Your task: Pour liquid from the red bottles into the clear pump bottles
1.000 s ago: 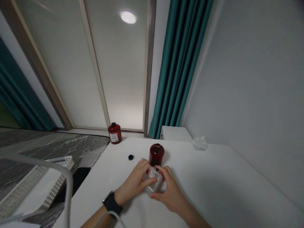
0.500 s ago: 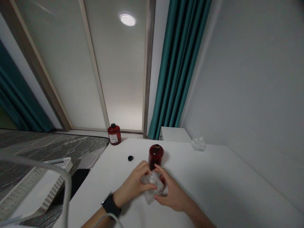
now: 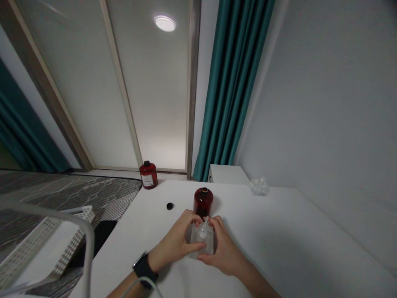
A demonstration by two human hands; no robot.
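Both my hands hold a small clear plastic bag [image 3: 203, 239] with something small inside, just above the white table [image 3: 279, 240]. My left hand [image 3: 176, 244], with a dark watch on its wrist, grips the bag's left side with closed fingers. My right hand [image 3: 223, 250] pinches its right side. Right behind the bag stands an open dark red bottle [image 3: 203, 201]. Its small black cap [image 3: 169, 205] lies on the table to the left.
A second red bottle [image 3: 148, 175] with a black cap and white label stands at the table's far left corner. A crumpled clear wrapper [image 3: 259, 186] lies at the far right. A white perforated rack [image 3: 46, 244] sits to the left, teal curtains [image 3: 229, 91] behind.
My hands turned the clear bag from a tilted, crumpled hold to upright and flat, and shifted it slightly toward the red bottle. The view drifted a little.
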